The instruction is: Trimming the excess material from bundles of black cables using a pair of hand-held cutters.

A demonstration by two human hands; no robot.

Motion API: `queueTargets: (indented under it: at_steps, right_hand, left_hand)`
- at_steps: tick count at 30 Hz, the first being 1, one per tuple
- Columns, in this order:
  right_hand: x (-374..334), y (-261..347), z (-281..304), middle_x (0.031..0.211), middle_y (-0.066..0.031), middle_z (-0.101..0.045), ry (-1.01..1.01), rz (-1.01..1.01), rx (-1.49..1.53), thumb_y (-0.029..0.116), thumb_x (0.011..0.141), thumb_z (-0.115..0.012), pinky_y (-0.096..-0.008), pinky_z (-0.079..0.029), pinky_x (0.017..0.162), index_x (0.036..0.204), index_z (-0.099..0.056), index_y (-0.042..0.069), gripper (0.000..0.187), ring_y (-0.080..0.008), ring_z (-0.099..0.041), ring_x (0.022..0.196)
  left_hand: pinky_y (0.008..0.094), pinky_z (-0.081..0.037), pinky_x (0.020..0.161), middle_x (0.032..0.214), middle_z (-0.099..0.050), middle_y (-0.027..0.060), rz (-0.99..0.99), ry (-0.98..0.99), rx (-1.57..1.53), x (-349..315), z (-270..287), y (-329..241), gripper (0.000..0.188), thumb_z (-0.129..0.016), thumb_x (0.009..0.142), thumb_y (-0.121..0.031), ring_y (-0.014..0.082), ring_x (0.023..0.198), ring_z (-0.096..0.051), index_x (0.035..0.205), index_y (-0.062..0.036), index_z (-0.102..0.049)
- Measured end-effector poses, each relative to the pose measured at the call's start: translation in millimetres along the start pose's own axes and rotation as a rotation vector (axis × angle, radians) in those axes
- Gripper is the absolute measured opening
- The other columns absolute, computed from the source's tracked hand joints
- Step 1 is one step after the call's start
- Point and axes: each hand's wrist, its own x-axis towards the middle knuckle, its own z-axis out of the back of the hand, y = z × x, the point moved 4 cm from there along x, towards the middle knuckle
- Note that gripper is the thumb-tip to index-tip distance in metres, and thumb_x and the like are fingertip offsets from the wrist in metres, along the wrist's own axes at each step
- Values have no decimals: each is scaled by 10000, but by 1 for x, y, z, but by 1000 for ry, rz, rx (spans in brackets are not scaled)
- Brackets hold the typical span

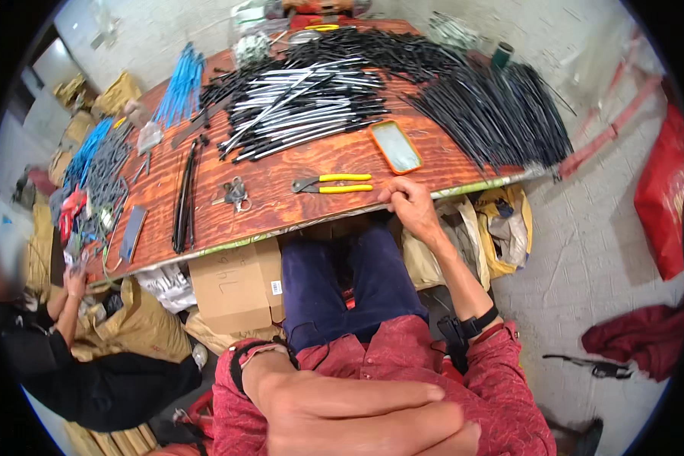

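A red-brown table [273,171] spans the view, its near edge just in front of the seated person's knees. To the left a co-worker [34,334] in dark clothes has bare hands at the table's left end, near a tangle of grey and blue pieces. A tan sack [133,323] stands below that end, and a box [232,285] of brown cardboard is under the near edge.

On the tabletop, silver rods [304,106] with black ends lie heaped at the centre, some crossing others. Black rods [498,118] fan out in a broad pile to the right, and blue rods [182,87] lie bunched at the far left.

The left hand [365,418] is raised close to the camera, fingers side by side and pointing right; the thumb and palm are hidden, so I cannot tell whether it grips anything. The right hand [410,205] is at the table's near edge, its fingers curled together.

Just left of the right hand lie yellow-handled pliers [346,178], flat on the wood, handles toward it. Beyond it sits an orange-rimmed dish [397,148], near the silver rods. Keys [239,195] lie left of the pliers.
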Motion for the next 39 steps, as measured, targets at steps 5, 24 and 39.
queueTargets:
  at_steps: [5, 24, 39]
  right_hand:
    - [8, 3, -3, 779, -46, -667, 4, -53, 53, -31, 824, -457, -267, -482, 611, 846, -669, -7, 215, -112, -591, 656]
    - [19, -30, -20, 796, -74, -628, -25, 122, 30, -76, 763, -438, -277, -449, 564, 795, -640, -28, 210, -129, -559, 608]
    - [5, -50, 17, 834, -68, -640, 40, -64, 266, -79, 825, -442, -265, -488, 609, 859, -640, -16, 211, -120, -598, 649]
  left_hand:
    - [279, -567, 566, 715, -631, 45, -214, -57, 289, -1, -5, 18, 53, -672, 687, -104, 196, 658, -641, 693, -51, -670]
    - [296, -525, 766, 920, -692, 94, 1063, -336, 515, -213, 125, 154, 311, -543, 883, 63, 183, 818, -669, 1159, 4, -674]
    - [473, -482, 928, 1164, -664, 225, 1036, 19, 1528, -380, 258, 196, 295, -571, 819, -8, 398, 1057, -620, 1073, -24, -721]
